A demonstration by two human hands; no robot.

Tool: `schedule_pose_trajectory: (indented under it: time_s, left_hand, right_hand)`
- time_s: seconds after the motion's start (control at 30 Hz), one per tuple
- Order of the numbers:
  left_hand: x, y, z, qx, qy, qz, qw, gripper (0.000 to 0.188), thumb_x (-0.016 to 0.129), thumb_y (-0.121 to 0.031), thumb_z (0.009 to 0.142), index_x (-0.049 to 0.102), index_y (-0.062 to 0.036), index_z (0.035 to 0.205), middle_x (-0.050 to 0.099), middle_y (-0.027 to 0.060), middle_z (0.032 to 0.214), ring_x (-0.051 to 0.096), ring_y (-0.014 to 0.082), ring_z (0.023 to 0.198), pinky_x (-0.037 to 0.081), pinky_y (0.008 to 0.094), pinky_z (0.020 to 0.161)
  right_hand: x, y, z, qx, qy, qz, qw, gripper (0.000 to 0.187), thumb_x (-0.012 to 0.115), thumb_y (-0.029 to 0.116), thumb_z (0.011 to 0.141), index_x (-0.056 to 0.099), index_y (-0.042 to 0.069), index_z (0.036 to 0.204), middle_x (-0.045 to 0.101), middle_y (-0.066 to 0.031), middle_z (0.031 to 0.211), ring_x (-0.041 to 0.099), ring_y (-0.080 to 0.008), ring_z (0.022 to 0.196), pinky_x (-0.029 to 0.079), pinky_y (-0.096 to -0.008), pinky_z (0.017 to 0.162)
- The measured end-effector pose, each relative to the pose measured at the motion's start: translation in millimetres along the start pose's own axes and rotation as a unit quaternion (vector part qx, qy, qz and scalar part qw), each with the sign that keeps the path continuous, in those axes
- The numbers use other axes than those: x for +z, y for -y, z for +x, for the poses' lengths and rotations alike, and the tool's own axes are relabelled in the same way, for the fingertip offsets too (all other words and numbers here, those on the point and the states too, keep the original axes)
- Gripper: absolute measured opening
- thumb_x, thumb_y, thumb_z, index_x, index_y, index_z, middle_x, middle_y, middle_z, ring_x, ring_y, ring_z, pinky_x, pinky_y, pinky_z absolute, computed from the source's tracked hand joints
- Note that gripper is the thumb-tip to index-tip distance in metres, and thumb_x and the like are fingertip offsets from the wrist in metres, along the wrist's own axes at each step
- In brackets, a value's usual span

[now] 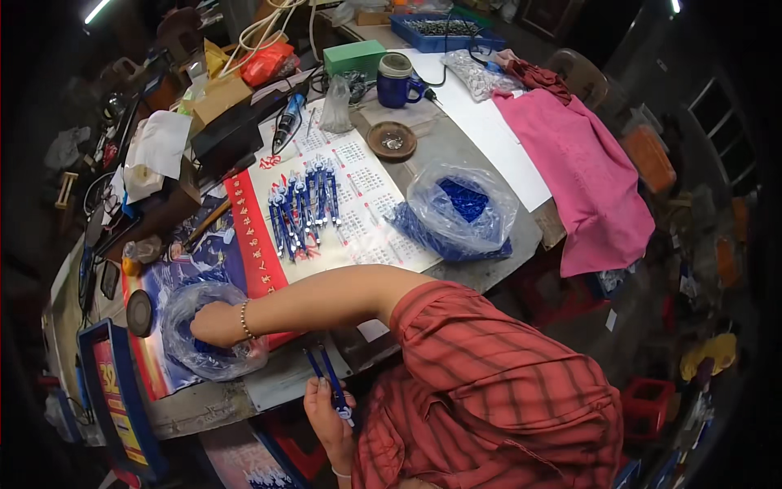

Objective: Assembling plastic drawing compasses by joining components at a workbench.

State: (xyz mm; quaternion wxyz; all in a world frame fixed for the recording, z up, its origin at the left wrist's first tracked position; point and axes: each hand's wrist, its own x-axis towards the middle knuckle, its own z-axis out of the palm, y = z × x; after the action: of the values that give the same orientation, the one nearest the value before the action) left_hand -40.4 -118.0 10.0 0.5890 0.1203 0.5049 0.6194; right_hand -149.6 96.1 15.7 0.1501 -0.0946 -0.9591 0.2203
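My left hand (323, 411), near the table's front edge, is closed round a few slim blue pen-like pieces (334, 383) with pale clip-like ends. My right arm crosses to the left, and my right hand (216, 324) reaches down into a clear plastic bag (183, 297) with something dark blue in it. Its fingers are hidden inside. Beyond the arm, several finished-looking blue and white pens (303, 204) lie in rows on a printed calendar sheet (358, 183). A second clear bag (493, 216), farther right, holds many small blue pieces (463, 200).
Around the worktable stand a blue mug (394, 91), a brown dish (391, 142), a blue electric screwdriver (288, 122) and a green box (354, 59). A pink cloth (570, 179) hangs over the right edge. A round dark lid (140, 313) and a blue-framed tray (102, 391) are at left.
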Motion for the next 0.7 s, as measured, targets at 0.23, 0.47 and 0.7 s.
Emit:
schedule_pose_trajectory:
  time_s: [0.23,0.47,0.7]
  left_hand:
    - [5.7,-5.0,-10.0,0.025,-0.016,0.025,0.999,0.015,0.048,-0.017,0.095,0.048,-0.0051,0.086,0.059,0.0086,0.073,0.052,0.0117,0.048,0.042,0.0216,0.045]
    - [15.6,-6.1,-6.4,0.053,-0.049,0.120,0.990,0.014,0.047,-0.015,0.095,0.050,-0.0040,0.087,0.061,0.0081,0.073,0.052,0.0099,0.049,0.041,0.0210,0.045]
    - [50.7,-4.4,10.1,0.032,0.042,0.137,0.989,0.015,0.046,-0.014,0.096,0.051,-0.0007,0.101,0.064,0.0088,0.081,0.056,0.0078,0.058,0.047,0.0198,0.054]
  right_hand:
    - [-70.5,3.1,-39.8,-0.036,-0.120,0.165,0.978,0.015,0.057,0.007,0.066,0.058,-0.003,0.076,0.060,-0.0242,0.075,0.059,-0.0424,0.073,0.046,-0.0497,0.066]
    - [-149.8,16.5,-191.4,0.239,-0.116,0.571,0.777,0.029,0.062,0.004,0.079,0.057,-0.007,0.106,0.063,-0.0100,0.080,0.062,-0.0142,0.062,0.052,-0.0259,0.054]
    - [-137.6,37.7,-283.2,0.351,-0.208,0.630,0.660,0.027,0.058,0.003,0.084,0.057,-0.006,0.109,0.062,-0.0099,0.079,0.058,-0.0113,0.058,0.048,-0.0207,0.053]
